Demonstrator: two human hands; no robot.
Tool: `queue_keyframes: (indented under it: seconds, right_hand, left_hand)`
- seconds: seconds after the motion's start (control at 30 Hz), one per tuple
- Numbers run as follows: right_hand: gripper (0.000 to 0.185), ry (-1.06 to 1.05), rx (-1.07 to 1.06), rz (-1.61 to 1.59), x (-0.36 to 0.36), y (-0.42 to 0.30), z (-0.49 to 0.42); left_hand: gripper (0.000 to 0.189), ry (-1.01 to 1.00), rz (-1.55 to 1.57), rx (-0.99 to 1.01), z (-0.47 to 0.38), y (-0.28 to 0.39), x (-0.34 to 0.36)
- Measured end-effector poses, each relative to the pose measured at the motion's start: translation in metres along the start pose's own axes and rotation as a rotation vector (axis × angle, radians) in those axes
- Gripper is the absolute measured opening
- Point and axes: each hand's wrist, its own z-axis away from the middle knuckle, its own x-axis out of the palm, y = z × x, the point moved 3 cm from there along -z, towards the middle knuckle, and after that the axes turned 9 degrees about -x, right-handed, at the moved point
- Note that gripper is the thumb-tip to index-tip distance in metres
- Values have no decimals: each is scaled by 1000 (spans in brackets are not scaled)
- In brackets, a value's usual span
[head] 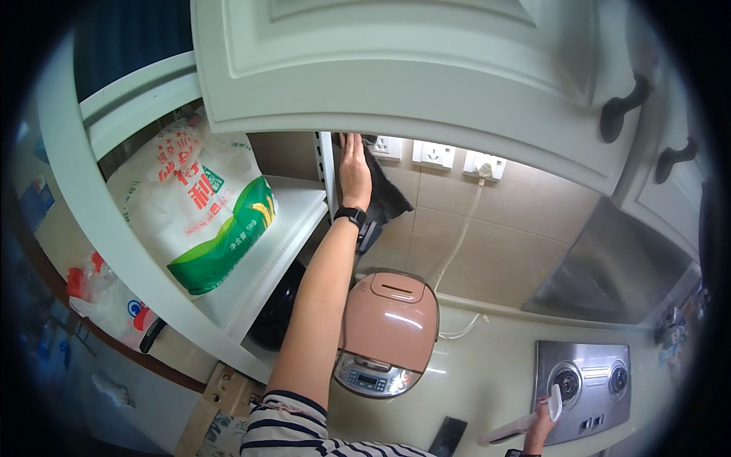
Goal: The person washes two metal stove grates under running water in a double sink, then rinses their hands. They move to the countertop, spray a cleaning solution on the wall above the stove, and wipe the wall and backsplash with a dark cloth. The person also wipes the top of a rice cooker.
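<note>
High up in the head view, my left hand [356, 171] lies with its fingers straight and together on a dark grey cloth [387, 191], against the wall beside the white shelf's upright. The fingertips reach the lower edge of the wall cabinet, and part of the cloth hangs to the right of the hand. My right hand [542, 423], at the lower right in front of the gas hob [582, 420], is closed around a pale bottle-like object with a white head [555, 403]. The grip is partly hidden. A pink rice cooker [391, 320] stands below my left hand.
A white cabinet door [400, 91] hangs overhead. Wall sockets [434, 154] hold a plug with a pale cable [465, 228]. A large flour bag [200, 211] stands on the white shelf [297, 194]. A dark flat object [448, 437] lies on the counter [474, 365].
</note>
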Motion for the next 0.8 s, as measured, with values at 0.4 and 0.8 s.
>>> queue_keyframes:
  seconds: [0.4,0.8]
  right_hand:
    - [22,-76,2,-14,5,18,-21]
    - [40,-42,82,-25,1,-12,4]
  left_hand:
    - [36,-268,-102,72,-2,15,25]
    - [55,144,55,-268,50,8,48]
